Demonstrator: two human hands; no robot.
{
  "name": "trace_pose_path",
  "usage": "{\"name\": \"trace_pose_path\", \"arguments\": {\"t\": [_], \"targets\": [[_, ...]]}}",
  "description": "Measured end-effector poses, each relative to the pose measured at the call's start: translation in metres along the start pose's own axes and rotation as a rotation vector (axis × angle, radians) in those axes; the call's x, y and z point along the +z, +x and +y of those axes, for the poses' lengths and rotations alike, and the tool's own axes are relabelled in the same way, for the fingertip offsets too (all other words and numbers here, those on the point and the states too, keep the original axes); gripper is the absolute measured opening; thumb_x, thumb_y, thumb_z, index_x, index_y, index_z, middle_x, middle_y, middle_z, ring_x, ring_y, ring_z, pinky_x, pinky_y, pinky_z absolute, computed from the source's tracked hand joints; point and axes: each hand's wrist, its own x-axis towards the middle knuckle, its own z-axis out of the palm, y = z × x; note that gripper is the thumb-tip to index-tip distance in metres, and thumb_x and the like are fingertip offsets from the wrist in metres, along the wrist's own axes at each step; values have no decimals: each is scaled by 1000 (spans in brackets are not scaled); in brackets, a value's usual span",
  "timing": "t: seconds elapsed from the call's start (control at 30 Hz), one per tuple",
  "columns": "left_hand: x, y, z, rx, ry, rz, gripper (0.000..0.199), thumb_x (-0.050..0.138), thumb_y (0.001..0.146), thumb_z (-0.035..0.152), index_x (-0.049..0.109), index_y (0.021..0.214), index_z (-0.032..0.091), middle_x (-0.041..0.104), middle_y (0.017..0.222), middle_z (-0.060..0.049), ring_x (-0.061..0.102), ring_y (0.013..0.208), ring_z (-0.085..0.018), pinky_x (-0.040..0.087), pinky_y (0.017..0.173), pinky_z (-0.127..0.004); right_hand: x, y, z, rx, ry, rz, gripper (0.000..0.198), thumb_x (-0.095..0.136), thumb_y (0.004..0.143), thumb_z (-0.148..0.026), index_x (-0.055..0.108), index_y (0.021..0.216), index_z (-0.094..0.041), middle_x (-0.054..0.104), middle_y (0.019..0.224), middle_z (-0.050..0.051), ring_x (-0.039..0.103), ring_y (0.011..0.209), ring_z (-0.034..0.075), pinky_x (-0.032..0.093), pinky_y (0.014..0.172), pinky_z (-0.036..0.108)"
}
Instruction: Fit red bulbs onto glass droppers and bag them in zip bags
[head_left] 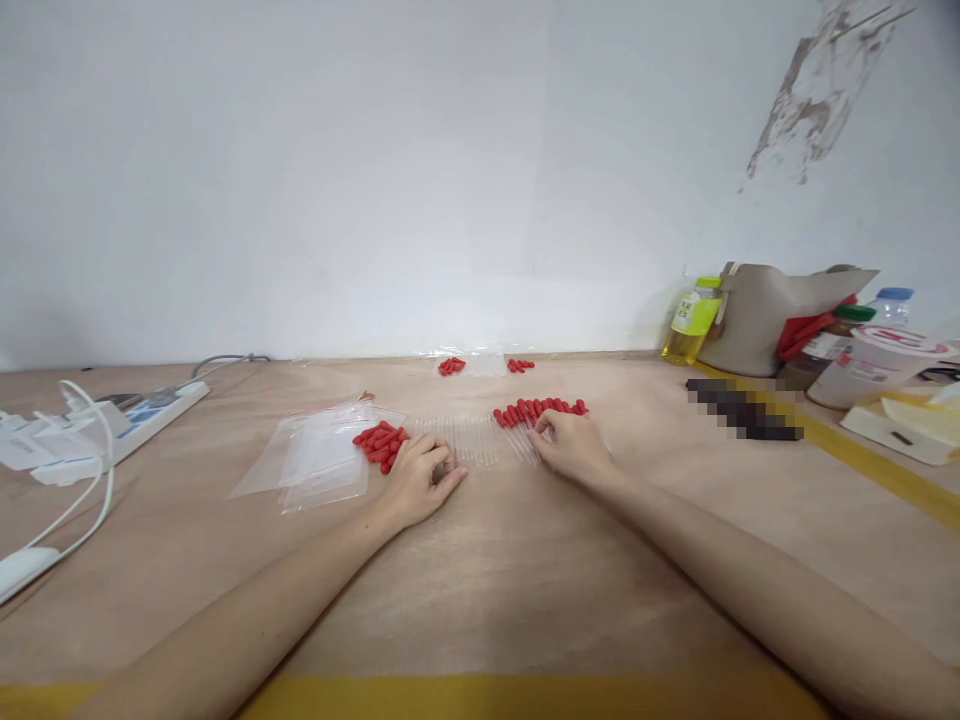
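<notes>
My left hand (422,482) rests on the table beside a pile of red rubber bulbs (382,440). Its fingers are curled in toward the thumb; anything between them is too small or hidden to make out. Just beyond its fingertips lies a row of thin clear tubes (469,438), side by side. My right hand (571,442) lies over a slanted row of droppers (517,440), clear tubes topped with red bulbs (536,409). Thumb and forefinger pinch together at the tube of one dropper. The hand covers part of that row.
Clear zip bags (319,455) lie left of the bulb pile. Bags with red bulbs (451,367) sit by the wall. A power strip (150,425) with cables is at left. A yellow-liquid bottle (691,322), grey bag (757,315) and lidded cup (874,370) stand at right.
</notes>
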Motion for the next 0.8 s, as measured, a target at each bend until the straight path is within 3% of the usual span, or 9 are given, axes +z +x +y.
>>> {"name": "trace_pose_path", "arguments": {"t": [0.1, 0.23, 0.43, 0.67, 0.8], "targets": [[-4, 5, -2, -85, 112, 80, 23, 53, 78, 35, 51, 63, 17, 55, 74, -3, 49, 77, -20, 36, 73, -34, 5, 3, -18, -75, -27, -59, 20, 47, 77, -33, 60, 74, -19, 65, 77, 2, 56, 73, 16, 23, 79, 33], [-25, 20, -27, -243, 226, 156, 15, 50, 78, 32, 57, 80, 20, 59, 86, -4, 50, 89, -23, 35, 79, -36, 15, 13, -36, -19, -161, -147, 23, 44, 79, -31, 61, 76, -16, 65, 80, 7, 57, 77, 20, 23, 78, 37], [-60, 38, -88, -628, 196, 14, 20, 54, 71, 38, 63, 78, 21, 63, 95, -4, 55, 89, -24, 39, 74, -30, 26, 23, -50, 8, -291, -254, 24, 41, 79, -21, 63, 74, -12, 65, 78, 14, 59, 74, 24, 23, 76, 41], [-61, 48, -115, -714, 84, -115, 18, 65, 54, 38, 60, 54, 20, 67, 74, -2, 61, 71, -21, 41, 58, -24, 23, 17, -53, 23, -293, -258, 26, 35, 82, -18, 59, 85, -9, 65, 82, 17, 59, 76, 25, 23, 77, 40], [-58, 57, -123, -714, 34, -79, 21, 68, 47, 35, 55, 44, 18, 67, 72, -5, 61, 63, -22, 41, 53, -25, 9, 2, -41, -51, -258, -202, 26, 30, 86, -22, 51, 91, -8, 63, 78, 15, 57, 74, 24, 26, 74, 37]]}}
